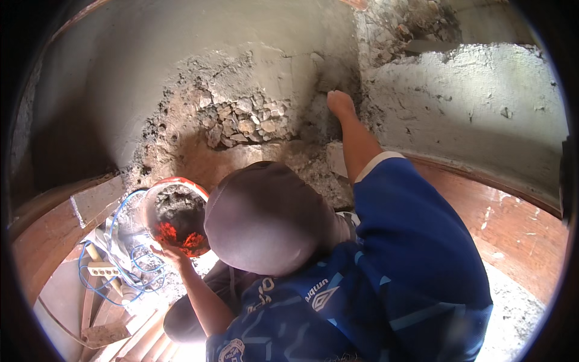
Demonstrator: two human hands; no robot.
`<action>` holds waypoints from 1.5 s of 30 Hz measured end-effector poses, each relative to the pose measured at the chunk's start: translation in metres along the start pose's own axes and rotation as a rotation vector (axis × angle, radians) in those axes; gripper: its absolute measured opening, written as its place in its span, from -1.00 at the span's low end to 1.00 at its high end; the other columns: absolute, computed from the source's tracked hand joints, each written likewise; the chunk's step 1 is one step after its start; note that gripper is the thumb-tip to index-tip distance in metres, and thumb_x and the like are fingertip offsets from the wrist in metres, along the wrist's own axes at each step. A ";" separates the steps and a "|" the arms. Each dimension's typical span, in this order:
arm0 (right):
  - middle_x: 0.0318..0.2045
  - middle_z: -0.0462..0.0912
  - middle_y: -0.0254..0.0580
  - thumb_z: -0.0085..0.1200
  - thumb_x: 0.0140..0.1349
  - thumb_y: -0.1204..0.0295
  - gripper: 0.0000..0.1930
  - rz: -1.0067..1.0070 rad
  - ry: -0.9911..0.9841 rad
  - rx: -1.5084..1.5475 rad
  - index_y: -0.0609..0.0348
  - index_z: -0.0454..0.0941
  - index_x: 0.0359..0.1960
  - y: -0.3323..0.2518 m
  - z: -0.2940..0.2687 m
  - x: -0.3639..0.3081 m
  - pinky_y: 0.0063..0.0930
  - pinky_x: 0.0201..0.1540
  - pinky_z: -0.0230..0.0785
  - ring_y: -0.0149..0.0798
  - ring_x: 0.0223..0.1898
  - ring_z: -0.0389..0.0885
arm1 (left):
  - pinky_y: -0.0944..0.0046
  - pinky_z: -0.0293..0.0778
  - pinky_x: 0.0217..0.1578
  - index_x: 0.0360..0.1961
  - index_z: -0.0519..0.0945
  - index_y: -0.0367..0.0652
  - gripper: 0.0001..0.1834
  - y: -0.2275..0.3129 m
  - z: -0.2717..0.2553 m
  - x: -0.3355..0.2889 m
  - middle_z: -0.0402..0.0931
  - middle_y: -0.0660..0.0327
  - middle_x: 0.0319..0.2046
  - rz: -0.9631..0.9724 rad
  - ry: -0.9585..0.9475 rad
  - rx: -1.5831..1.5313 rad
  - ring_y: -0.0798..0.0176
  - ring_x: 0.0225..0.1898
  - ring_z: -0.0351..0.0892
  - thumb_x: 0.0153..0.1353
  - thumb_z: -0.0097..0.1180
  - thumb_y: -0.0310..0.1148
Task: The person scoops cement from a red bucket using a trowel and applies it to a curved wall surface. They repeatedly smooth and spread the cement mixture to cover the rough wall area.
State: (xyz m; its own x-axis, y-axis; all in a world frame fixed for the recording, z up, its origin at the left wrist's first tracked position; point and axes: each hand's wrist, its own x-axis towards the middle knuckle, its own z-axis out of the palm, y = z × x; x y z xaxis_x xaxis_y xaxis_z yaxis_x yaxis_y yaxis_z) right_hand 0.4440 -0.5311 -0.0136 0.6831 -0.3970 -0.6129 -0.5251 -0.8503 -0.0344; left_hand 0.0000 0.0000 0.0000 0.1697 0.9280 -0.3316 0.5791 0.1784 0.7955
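Neither of my hands is in view. A co-worker in a brown cap (265, 211) and a blue shirt (422, 259) crouches close below me, facing the wall. The co-worker's raised hand (341, 104) is closed against the fresh grey plaster near the inner corner; what it grips cannot be made out. The other hand (172, 256) touches the lower side of a tilted bucket (184, 181) with a red rim. Grey mortar (176, 205) lies inside the bucket.
Bare stones (247, 123) show in the rough wall, with smooth plaster (132, 66) around them. A blue cable (114, 226) and a white socket strip (103, 269) lie left of the bucket. Wooden boards (518, 235) edge the right side.
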 end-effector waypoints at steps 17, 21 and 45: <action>-0.19 0.56 0.07 -0.19 0.33 0.26 -0.65 -0.072 0.401 -0.055 0.32 0.41 -0.07 -0.017 -0.012 -0.062 -0.26 -0.34 0.57 -0.01 -0.21 0.63 | -0.04 0.19 0.19 0.33 -0.06 -0.22 -0.19 0.022 0.022 -0.010 0.05 -0.17 0.26 -0.039 -0.073 -0.244 -0.06 0.21 0.20 0.27 -0.11 0.09; -0.16 0.58 0.14 -0.23 0.34 0.28 -0.67 -0.327 0.303 -0.227 0.25 0.50 -0.14 -0.021 0.015 -0.078 -0.15 -0.16 0.52 0.06 -0.20 0.62 | -0.03 0.17 0.17 0.30 -0.01 -0.08 -0.32 0.024 0.017 -0.016 0.14 -0.08 0.24 -0.055 -0.046 -0.186 -0.04 0.19 0.23 0.31 -0.09 -0.02; -0.19 0.59 0.06 -0.12 0.29 0.36 -0.71 -0.411 -0.012 -0.705 0.33 0.54 -0.14 -0.009 0.017 0.012 -0.14 -0.26 0.47 -0.02 -0.29 0.59 | -0.07 0.07 0.23 0.34 -0.10 -0.09 -0.18 0.030 0.012 -0.020 0.00 -0.17 0.28 -0.067 -0.077 -0.281 -0.07 0.26 0.12 0.23 0.02 -0.01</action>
State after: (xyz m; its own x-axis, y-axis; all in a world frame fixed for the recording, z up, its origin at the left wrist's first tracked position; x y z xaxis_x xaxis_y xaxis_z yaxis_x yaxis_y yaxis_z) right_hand 0.4486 -0.5221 -0.0346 0.7441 -0.0059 -0.6681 0.2115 -0.9465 0.2439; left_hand 0.0239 -0.0171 0.0241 0.2046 0.8857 -0.4167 0.3490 0.3317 0.8764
